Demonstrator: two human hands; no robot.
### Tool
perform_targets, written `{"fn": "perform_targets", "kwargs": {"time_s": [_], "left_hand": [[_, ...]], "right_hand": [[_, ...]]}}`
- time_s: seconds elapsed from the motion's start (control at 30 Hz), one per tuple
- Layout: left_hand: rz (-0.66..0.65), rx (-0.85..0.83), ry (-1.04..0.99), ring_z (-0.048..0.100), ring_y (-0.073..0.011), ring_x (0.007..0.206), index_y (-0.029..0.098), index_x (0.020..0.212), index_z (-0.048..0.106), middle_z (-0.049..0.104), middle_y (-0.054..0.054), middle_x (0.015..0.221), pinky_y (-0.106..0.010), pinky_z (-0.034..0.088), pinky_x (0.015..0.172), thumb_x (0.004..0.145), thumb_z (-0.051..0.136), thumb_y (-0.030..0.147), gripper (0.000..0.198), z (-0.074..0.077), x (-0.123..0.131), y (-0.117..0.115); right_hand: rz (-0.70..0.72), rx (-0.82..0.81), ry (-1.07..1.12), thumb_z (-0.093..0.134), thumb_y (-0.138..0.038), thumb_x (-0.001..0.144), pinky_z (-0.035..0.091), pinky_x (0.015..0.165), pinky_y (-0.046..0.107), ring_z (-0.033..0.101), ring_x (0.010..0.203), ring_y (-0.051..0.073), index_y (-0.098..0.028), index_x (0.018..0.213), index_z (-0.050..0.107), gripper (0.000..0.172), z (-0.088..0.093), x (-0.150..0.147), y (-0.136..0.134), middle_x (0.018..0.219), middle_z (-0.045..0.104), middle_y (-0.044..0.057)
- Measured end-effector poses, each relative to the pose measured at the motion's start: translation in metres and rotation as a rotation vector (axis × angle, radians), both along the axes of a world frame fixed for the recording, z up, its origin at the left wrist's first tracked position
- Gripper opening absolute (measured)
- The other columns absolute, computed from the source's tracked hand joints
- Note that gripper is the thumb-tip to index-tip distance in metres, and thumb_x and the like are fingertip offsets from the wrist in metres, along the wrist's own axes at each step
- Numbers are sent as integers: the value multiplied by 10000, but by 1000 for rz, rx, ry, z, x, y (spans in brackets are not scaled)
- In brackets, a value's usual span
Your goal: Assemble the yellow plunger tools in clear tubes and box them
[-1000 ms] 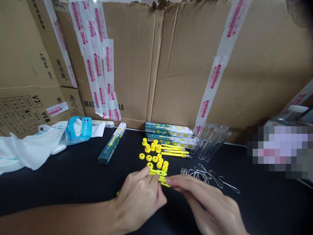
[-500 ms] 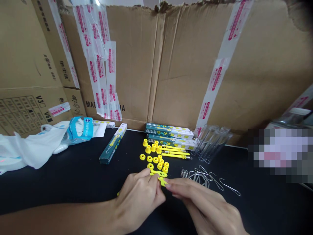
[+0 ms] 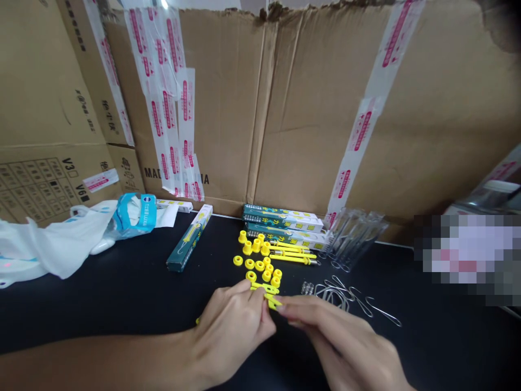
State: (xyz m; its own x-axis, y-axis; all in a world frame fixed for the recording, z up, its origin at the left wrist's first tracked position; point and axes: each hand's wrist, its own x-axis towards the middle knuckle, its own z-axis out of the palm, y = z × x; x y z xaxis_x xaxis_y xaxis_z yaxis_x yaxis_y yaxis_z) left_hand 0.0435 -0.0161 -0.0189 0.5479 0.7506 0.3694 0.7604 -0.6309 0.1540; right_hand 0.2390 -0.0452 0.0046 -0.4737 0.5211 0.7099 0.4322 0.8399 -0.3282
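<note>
Your left hand is closed in a pinch on the near end of a thin yellow part, and your right hand grips the far end between thumb and forefinger. The yellow part is held just above the black table, close in front of the loose caps. Both grips are at the fingertips only, so contact area is small. If the two hands press or twist unevenly, the yellow part is likely to spring out of the pinch. It could then land among the caps or the rods, where it would be hard to pick out from parts of the same colour. Note the springs and wire hooks lying just beside your right hand. A sideways move of that wrist could drag or tangle them. The caps are round and unrestrained, so a knock could roll them toward the tubes or off the table. How firmly the fingertips are pressing cannot be judged from this view.
</note>
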Motion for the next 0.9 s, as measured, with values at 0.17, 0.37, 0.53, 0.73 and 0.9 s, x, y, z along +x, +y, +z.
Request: {"fn": "perform_targets", "kwargs": {"time_s": [0.17, 0.37, 0.53, 0.73, 0.9], "left_hand": [[32, -44, 35, 659, -199, 655, 165, 766, 634, 692, -31, 711, -278, 536, 587, 850, 421, 76, 245, -3, 2, 2], [65, -92, 77, 663, -217, 665, 149, 795, 659, 701, -59, 735, -304, 555, 593, 823, 440, 98, 226, 1, 3, -1], [97, -204, 130, 681, -235, 702, 139, 852, 679, 720, -82, 810, -365, 589, 653, 829, 428, 92, 257, 10, 6, -1], [188, -275, 205, 695, -249, 755, 149, 859, 673, 723, -83, 842, -387, 598, 712, 844, 423, 89, 257, 15, 9, 2], [142, -295, 203, 692, -262, 809, 146, 886, 663, 710, -83, 861, -422, 599, 737, 891, 386, 112, 278, 18, 7, -1]], "right_hand": [[-93, -130, 83, 565, -52, 900, 616, 772, 179, 771, 821, 151, -234, 1090, 672, 284, -11, -2, 5, 965, 790, 10], [-135, -251, 109, 582, -134, 924, 607, 717, 164, 775, 764, 150, -240, 1054, 705, 207, -12, -2, 5, 937, 798, 13], [-173, -363, 188, 600, -189, 933, 597, 703, 151, 775, 767, 150, -254, 1053, 717, 180, -17, -4, 5, 924, 802, 4], [-182, -291, 159, 573, -165, 936, 583, 708, 137, 768, 760, 133, -270, 1048, 715, 209, -19, -4, 2, 937, 795, 1], [-227, -472, 250, 592, -278, 945, 603, 721, 173, 775, 830, 178, -267, 1049, 714, 161, -23, -4, 2, 960, 798, 25]]}}
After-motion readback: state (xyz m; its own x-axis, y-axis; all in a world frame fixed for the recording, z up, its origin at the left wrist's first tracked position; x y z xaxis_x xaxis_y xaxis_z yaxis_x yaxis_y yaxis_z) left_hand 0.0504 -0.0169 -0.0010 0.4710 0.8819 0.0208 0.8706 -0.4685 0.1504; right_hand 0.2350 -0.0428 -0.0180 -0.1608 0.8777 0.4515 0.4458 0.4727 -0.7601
